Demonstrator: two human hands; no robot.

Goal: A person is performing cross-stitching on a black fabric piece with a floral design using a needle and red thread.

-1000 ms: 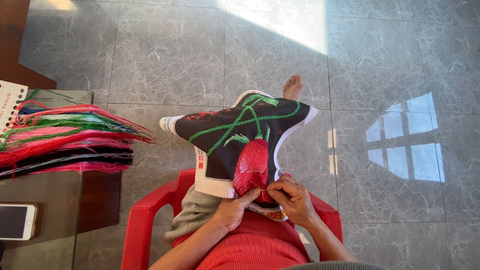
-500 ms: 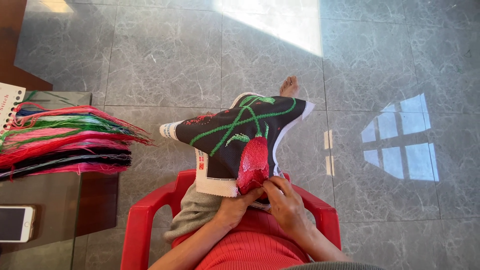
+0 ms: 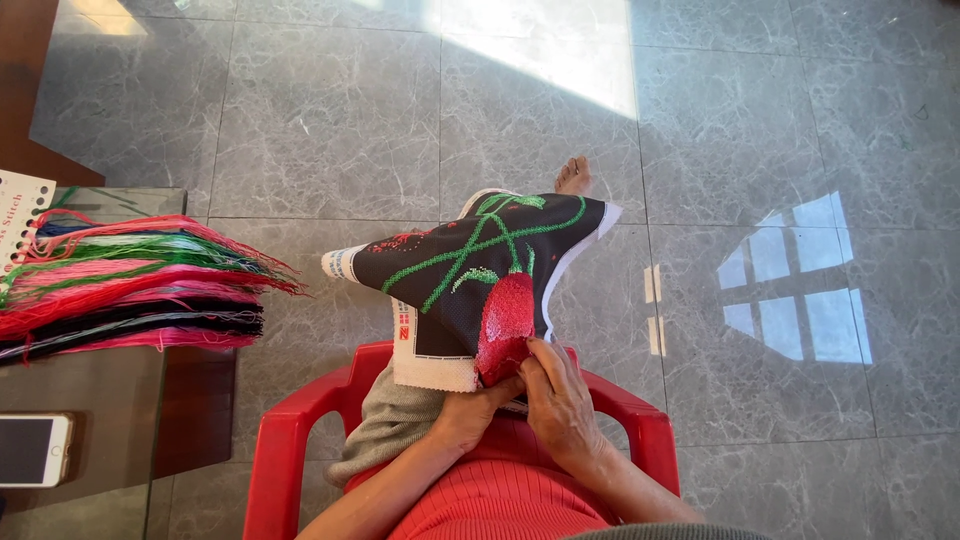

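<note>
On lap: black embroidery cloth (image 3: 470, 270), white border. Left hand (image 3: 470, 410) and right hand (image 3: 558, 400) fingers pinched together on red stitched patch (image 3: 503, 325). Thread bundle (image 3: 130, 290), white card (image 3: 20, 215) on left table (image 3: 110, 470).

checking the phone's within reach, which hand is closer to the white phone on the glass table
Left. The left hand grips the near edge of the embroidery cloth on the lap, on the side toward the phone. The right hand lies just beyond it, farther away.
</note>
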